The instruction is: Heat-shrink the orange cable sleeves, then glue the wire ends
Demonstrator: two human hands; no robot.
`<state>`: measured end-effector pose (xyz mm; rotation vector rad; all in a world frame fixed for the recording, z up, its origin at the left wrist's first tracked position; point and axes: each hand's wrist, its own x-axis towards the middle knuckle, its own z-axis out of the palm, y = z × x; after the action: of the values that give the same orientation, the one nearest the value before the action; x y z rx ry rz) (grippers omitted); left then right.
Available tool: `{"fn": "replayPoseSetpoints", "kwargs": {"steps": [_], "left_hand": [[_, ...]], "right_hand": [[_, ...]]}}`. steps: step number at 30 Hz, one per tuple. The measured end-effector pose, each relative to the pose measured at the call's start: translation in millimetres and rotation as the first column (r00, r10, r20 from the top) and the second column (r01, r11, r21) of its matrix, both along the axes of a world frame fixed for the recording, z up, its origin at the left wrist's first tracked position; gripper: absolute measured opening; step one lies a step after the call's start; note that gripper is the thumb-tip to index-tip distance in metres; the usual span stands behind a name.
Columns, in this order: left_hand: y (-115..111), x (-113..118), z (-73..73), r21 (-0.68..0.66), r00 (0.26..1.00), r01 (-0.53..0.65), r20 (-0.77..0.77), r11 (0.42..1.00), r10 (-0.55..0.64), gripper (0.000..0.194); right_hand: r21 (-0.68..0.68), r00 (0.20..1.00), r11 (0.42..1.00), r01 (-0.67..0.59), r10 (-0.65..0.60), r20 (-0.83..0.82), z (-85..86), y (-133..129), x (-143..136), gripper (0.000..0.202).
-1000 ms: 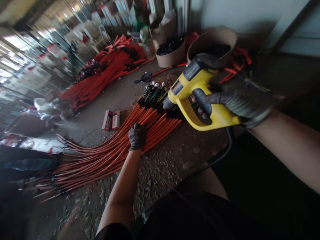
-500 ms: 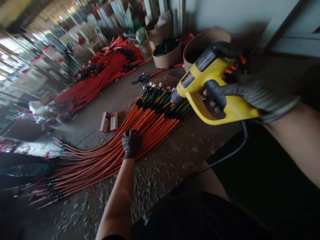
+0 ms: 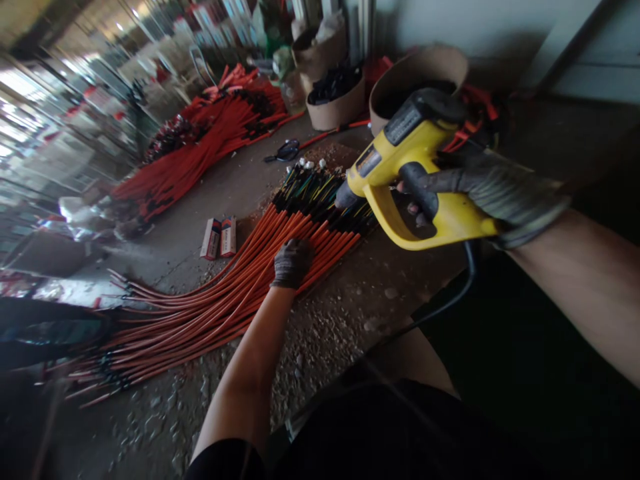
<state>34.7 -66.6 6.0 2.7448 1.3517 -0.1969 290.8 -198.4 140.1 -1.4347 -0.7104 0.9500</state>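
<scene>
Two gloved hands in my view. Right hand (image 3: 500, 193) wraps handle of yellow heat gun (image 3: 407, 150), nozzle just above dark cable ends (image 3: 310, 190), ahead of left hand. Left hand (image 3: 293, 262) rests on orange cables (image 3: 215, 307) across surface (image 3: 345, 307); can't tell whether it grips any. Small boxes (image 3: 219, 238) left of it, scissors (image 3: 289, 151) beyond.

Decent gap on the worktop (image 3: 213, 190) between the little boxes (image 3: 219, 238) and scissors (image 3: 287, 151), but the yellow heat gun (image 3: 400, 167) kinda blocks the way in from the right, with tubs (image 3: 336, 107) behind.
</scene>
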Motion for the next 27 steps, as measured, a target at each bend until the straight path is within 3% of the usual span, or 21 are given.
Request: {"fn": "replayPoseSetpoints", "kwargs": {"steps": [5,12,18,22,27], "left_hand": [[8.8,14.9,8.2,-0.029,0.999,0.04,-0.032,0.999,-0.041,0.036],[20.4,19.3,11.6,0.073,1.0,0.016,-0.021,0.997,-0.014,0.041],[14.8,1.7,21.1,0.044,0.996,0.033,-0.087,0.998,-0.029,0.038],[5.6,-18.1,23.6,0.021,0.987,-0.02,-0.162,1.0,0.023,0.037],[-2.5,-29.0,20.8,0.008,0.984,0.015,-0.177,1.0,-0.014,0.036]], "right_hand": [[-0.025,0.998,0.998,0.054,-0.055,-0.032,6.1,-2.0,-4.6,0.038],[-0.098,0.99,0.992,0.081,-0.091,-0.11,16.1,-15.7,-4.7,0.03],[-0.017,0.996,1.0,0.017,-0.018,-0.09,1.7,-17.2,-9.8,0.022],[-0.022,0.975,1.0,0.017,-0.021,-0.22,-10.6,-10.8,-15.5,0.028],[-0.039,0.975,0.999,0.035,-0.043,-0.217,-9.2,-13.1,-15.6,0.024]]}}
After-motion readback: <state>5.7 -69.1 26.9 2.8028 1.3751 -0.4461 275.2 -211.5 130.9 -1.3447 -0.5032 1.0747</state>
